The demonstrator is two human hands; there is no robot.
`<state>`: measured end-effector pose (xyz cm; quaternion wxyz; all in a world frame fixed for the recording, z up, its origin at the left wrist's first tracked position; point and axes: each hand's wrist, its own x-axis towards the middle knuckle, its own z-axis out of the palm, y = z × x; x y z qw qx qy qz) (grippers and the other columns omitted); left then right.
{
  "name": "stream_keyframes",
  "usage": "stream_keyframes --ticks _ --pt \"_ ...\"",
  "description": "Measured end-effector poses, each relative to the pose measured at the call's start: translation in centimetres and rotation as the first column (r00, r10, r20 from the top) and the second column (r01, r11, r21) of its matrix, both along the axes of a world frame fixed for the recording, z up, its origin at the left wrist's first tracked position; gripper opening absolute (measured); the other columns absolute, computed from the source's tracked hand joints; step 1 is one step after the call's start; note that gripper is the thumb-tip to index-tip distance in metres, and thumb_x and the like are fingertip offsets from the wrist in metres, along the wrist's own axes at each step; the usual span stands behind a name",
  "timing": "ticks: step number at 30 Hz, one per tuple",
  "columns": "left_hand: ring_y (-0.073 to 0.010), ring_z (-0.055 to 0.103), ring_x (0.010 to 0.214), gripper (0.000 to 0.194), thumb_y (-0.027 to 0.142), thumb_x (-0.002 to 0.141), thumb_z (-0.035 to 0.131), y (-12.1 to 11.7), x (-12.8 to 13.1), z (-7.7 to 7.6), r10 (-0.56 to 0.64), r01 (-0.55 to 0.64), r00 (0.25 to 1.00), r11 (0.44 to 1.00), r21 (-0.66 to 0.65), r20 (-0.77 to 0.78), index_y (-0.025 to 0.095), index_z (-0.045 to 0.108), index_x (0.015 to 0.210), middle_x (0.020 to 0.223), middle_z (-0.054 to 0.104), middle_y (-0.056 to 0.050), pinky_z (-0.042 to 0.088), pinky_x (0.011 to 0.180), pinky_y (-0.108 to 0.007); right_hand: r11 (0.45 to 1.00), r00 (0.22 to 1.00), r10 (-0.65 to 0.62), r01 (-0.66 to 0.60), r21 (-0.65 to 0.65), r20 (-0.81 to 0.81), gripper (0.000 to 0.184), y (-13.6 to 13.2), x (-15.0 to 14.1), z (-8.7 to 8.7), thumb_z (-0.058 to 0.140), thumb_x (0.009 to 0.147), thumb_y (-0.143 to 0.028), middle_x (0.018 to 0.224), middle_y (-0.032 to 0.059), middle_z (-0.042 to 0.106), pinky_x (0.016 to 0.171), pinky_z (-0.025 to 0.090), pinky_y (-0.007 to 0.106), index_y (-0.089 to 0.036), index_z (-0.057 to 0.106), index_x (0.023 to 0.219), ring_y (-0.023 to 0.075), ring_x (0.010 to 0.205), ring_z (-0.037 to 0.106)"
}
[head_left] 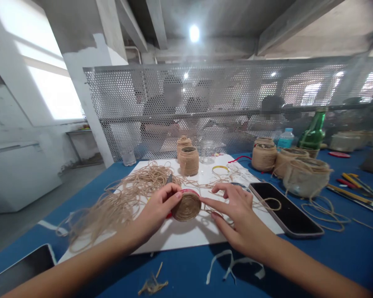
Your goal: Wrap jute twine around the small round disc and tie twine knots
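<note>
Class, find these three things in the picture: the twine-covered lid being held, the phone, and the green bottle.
twine-covered lid (186, 206): head view, coiled twine face.
phone (284, 209): head view, dark screen.
green bottle (313, 133): head view, glass body.

One head-worn camera looks forward and down, close over the white board (186, 236). Beyond it stands the perforated screen (236, 103).
</note>
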<state>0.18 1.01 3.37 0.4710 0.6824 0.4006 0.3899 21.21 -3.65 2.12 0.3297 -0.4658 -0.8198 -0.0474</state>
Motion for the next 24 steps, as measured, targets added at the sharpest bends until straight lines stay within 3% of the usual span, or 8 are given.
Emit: stream_keyframes --ticks 3,8,13,18,24 --pt "-0.011 0.042 0.061 0.02 0.036 0.082 0.048 -0.5 0.3 0.0 -0.04 0.047 0.994 0.996 0.077 -0.098 0.016 0.051 0.079 0.069 0.048 0.0 0.033 0.055 -0.023 0.996 0.997 0.057 -0.06 -0.06 -0.048 0.022 0.0 -0.1 0.5 0.046 0.083 -0.016 0.111 0.0053 0.05 0.085 0.03 0.042 -0.027 0.059 0.096 0.0219 0.105 0.043" --pt "-0.0112 0.042 0.067 0.02 0.035 0.084 0.046 -1.0 0.6 -0.4 -0.191 0.196 0.978 0.979 0.059 -0.079 0.016 0.049 0.08 0.074 0.045 0.001 0.033 0.06 -0.024 0.935 0.962 0.096 -0.174 -0.307 -0.255 0.015 0.6 0.2 1.0 0.043 0.086 -0.02 0.076 -0.0017 0.057 0.078 0.037 0.033 -0.02 0.05 0.073 0.0135 0.078 0.052" --pt "-0.0119 0.042 0.07 0.018 0.033 0.084 0.047 -1.1 0.6 -0.5 -0.226 0.228 0.973 0.973 0.036 -0.047 0.015 0.049 0.082 0.076 0.046 0.0 0.034 0.063 -0.024 0.859 0.872 0.124 -0.333 -0.39 -0.473 0.011 1.5 0.4 0.4 0.048 0.084 -0.028 0.075 -0.0001 0.055 0.066 0.041 0.026 -0.019 0.05 0.08 0.013 0.072 0.052" --pt "-0.0129 0.044 0.072 0.018 0.034 0.084 0.048 -1.0 0.6 -0.6 -0.218 0.219 0.975 0.975 0.031 -0.049 0.016 0.051 0.082 0.076 0.048 -0.001 0.035 0.065 -0.025 0.772 0.851 0.199 -0.442 -0.457 -0.487 0.017 1.7 0.6 0.1 0.045 0.087 -0.031 0.082 0.0016 0.061 0.07 0.042 0.027 -0.02 0.058 0.087 0.0134 0.077 0.054" --pt "-0.0158 0.049 0.077 0.016 0.03 0.085 0.044 -1.0 0.4 -0.4 -0.172 0.193 0.969 0.975 0.113 -0.176 0.019 0.054 0.091 0.081 0.056 -0.003 0.037 0.067 -0.026 0.723 0.842 0.135 -0.444 -0.528 -0.523 0.02 1.5 0.6 0.1 0.049 0.084 -0.035 0.07 -0.0008 0.057 0.062 0.04 0.024 -0.019 0.06 0.079 0.011 0.065 0.05"
